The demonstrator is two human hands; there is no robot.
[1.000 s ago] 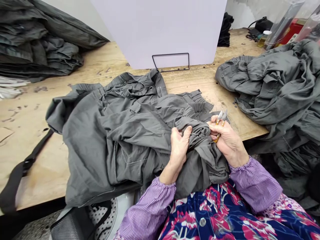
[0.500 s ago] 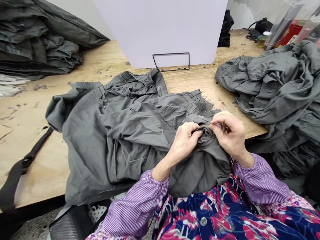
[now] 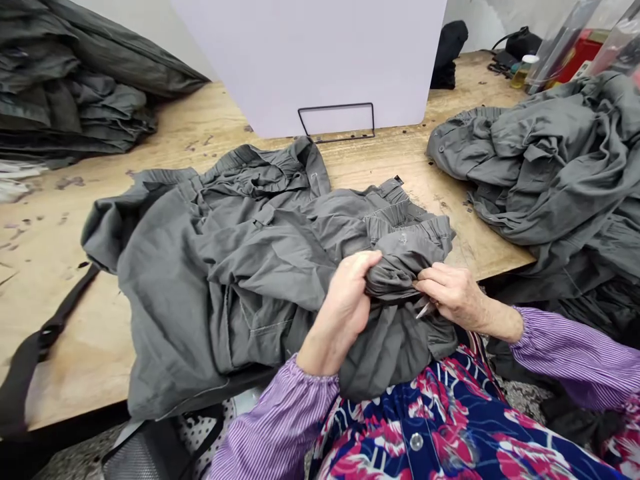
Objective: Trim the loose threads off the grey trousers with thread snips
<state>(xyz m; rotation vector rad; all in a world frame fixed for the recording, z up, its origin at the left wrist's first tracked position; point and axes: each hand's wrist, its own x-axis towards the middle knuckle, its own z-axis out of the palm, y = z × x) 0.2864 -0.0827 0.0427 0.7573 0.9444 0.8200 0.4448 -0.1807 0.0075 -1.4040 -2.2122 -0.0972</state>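
Dark grey trousers point(image 3: 175, 293) with elasticated edges lie rumpled along the front of the table, partly hanging over it. My left hand point(image 3: 345, 307) is closed on a bunched fold near their right end, thumb on top. Just right of it, my right hand point(image 3: 450, 293) pinches the same fold with thumb and forefinger. From under the right hand's fingers sticks a small tool with a pointed metal tip point(image 3: 425, 310); its handle is hidden in the palm. A gathered elastic band point(image 3: 425, 230) lies beyond both hands, with pale stitching close by.
More grey garments are heaped at the right point(image 3: 540, 153) and at the back left point(image 3: 65, 87). A white board point(image 3: 320, 60) with a black wire stand point(image 3: 337, 137) rises at the back. A black buckled strap point(image 3: 47, 337) crosses the table's left side. A small bottle point(image 3: 525, 70) stands back right.
My right hand has moved down and turned, bringing the pointed metal tip into view. My left hand has shifted left and down. The fold has opened, and the elastic band now shows.
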